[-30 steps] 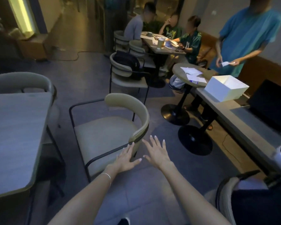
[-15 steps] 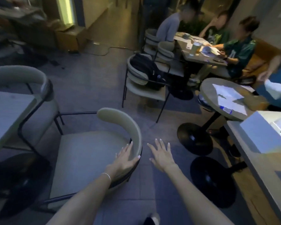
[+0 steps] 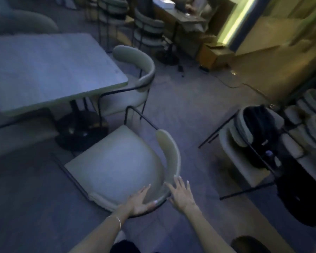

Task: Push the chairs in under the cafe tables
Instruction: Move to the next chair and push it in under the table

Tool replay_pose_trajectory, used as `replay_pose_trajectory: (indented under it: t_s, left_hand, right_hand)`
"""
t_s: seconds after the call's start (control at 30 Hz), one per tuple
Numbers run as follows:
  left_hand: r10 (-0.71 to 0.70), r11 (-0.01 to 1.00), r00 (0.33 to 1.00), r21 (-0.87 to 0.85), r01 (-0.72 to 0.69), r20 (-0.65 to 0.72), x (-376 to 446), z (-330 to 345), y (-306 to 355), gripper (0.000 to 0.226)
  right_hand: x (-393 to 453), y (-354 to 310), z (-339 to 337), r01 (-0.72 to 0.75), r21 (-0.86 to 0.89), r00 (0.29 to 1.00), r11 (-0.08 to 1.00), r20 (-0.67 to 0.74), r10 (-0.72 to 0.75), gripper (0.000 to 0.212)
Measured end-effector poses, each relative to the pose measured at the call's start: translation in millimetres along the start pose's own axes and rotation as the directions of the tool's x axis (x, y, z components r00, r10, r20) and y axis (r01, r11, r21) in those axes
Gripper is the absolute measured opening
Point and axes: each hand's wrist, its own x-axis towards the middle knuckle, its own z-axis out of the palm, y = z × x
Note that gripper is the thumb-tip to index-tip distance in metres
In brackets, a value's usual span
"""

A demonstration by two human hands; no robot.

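Note:
A pale cushioned chair (image 3: 117, 161) with a curved backrest and black metal frame stands on the floor, pulled out from a grey rectangular table (image 3: 44, 70) at the upper left. My left hand (image 3: 140, 201) rests flat on the near part of the curved backrest, fingers spread. My right hand (image 3: 181, 194) lies against the backrest's outer right side, fingers apart. A second matching chair (image 3: 139, 70) is tucked partly under the table's far right corner.
To the right stands a chair (image 3: 244, 161) carrying a black backpack (image 3: 259, 136). More chairs (image 3: 148, 30) and a cluttered table (image 3: 186, 17) are at the back. The table's black round base (image 3: 80, 130) sits under the grey top.
The view has swung left, away from the seated people. Both hands have come onto the chair's backrest; the chair now faces the grey table.

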Motion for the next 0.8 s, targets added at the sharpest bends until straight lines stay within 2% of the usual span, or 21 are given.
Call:
replay_pose_trajectory:
  t_s: [0.03,0.1,0.2,0.23,0.3,0.37,0.4,0.47,0.5,0.53,0.57,0.67,0.8]
  left_hand:
    - [-0.02,1.0,1.0,-0.024,0.019,-0.003,0.7,3.7,2.4,0.1]
    - [-0.068,0.996,0.998,-0.059,0.067,-0.015,-3.9,14.3,5.2,0.118]
    - [-0.164,0.984,0.985,0.064,0.167,-0.049,0.0,29.6,5.7,0.12]
    - [-0.197,0.974,0.978,0.102,0.202,-0.063,4.9,34.0,5.8,0.112]
    - [-0.244,0.957,0.964,0.135,0.257,-0.107,12.5,38.3,11.5,0.08]
    - [-0.274,0.942,0.955,0.167,0.29,-0.114,15.9,43.5,17.3,0.064]
    - [-0.278,0.936,0.952,0.188,0.299,-0.13,16.7,46.7,18.4,0.061]
    - [-0.287,0.924,0.944,0.213,0.318,-0.162,18.3,50.9,18.3,0.058]
    - [-0.303,0.922,0.938,0.197,0.333,-0.17,18.3,51.4,19.9,0.057]
    - [-0.314,0.922,0.934,0.179,0.343,-0.174,18.6,50.6,21.6,0.056]
    - [-0.318,0.922,0.932,0.173,0.347,-0.174,19.9,49.5,23.7,0.056]
    - [-0.323,0.917,0.933,0.189,0.35,-0.16,25.3,42.0,28.8,0.054]
    - [-0.324,0.922,0.928,0.158,0.353,-0.184,37.9,21.2,25.6,0.052]
  right_hand:
    - [6.1,2.1,1.0,0.063,-0.038,0.998,0.997,0.016,-0.062,0.06]
    - [17.5,4.0,5.8,0.195,-0.118,0.98,0.974,0.065,-0.188,0.057]
    - [33.5,3.3,8.0,0.339,-0.24,0.938,0.91,0.158,-0.308,0.051]
    - [40.7,6.4,8.8,0.375,-0.272,0.924,0.886,0.191,-0.332,0.05]
    - [52.1,17.7,7.6,0.451,-0.334,0.89,0.827,0.242,-0.387,0.051]
    - [60.4,31.5,10.3,0.565,-0.416,0.825,0.713,0.285,-0.488,0.055]
    - [66.7,38.3,14.7,0.563,-0.449,0.827,0.694,0.312,-0.469,0.058]
    - [77.8,45.9,26.7,0.551,-0.44,0.831,0.709,0.218,-0.511,0.059]
    - [77.8,48.1,22.9,0.588,-0.477,0.799,0.653,0.218,-0.56,0.055]
    - [79.0,49.0,19.9,0.64,-0.491,0.758,0.591,0.276,-0.592,0.052]
    - [80.7,48.4,15.9,0.675,-0.488,0.718,0.553,0.262,-0.645,0.05]
    - [91.9,50.5,0.3,0.679,-0.51,0.718,0.528,0.312,-0.623,0.051]
    - [117.0,46.0,-15.0,0.675,-0.506,0.72,0.536,0.298,-0.626,0.051]
